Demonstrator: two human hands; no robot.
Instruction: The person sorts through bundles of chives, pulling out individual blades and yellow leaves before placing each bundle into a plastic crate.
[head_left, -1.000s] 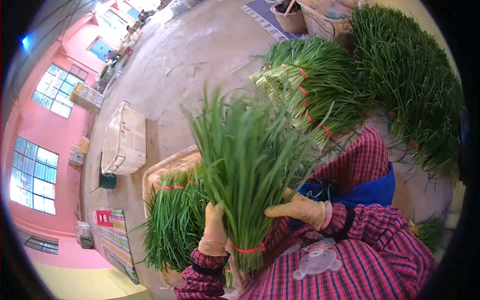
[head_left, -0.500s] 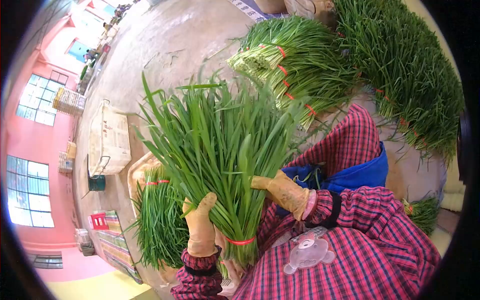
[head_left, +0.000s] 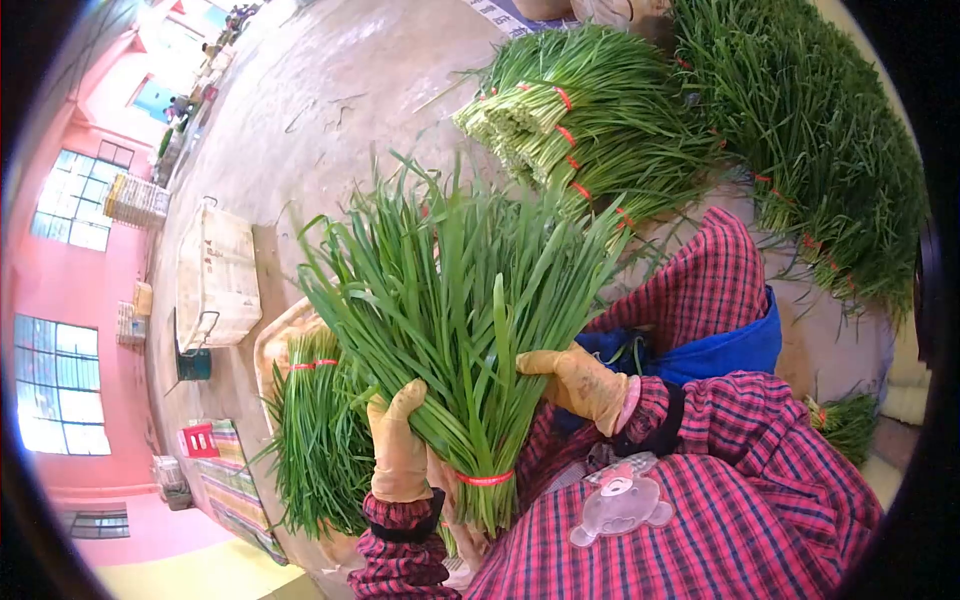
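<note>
A large bunch of long green leaves (head_left: 455, 290) stands upright before my body, its tips fanned out and a red band (head_left: 485, 479) round its lower stalks. My left hand (head_left: 398, 440), in a tan glove, is wrapped against the bunch's left side, thumb up. From the right, my right hand (head_left: 578, 385), gloved the same way, closes on the other side, its fingertips partly among the leaves. Both hands sit above the band.
Banded bunches (head_left: 590, 120) lie piled on the floor ahead, beside a larger green heap (head_left: 800, 150) at the right. More banded greens (head_left: 320, 440) rest in a crate at the left. Beyond stand a white crate (head_left: 225, 275) and a red basket (head_left: 198, 440).
The held bunch and both hands have shifted slightly to the right. Its leaf tips have swung right and spread differently. Both hands still hold it.
</note>
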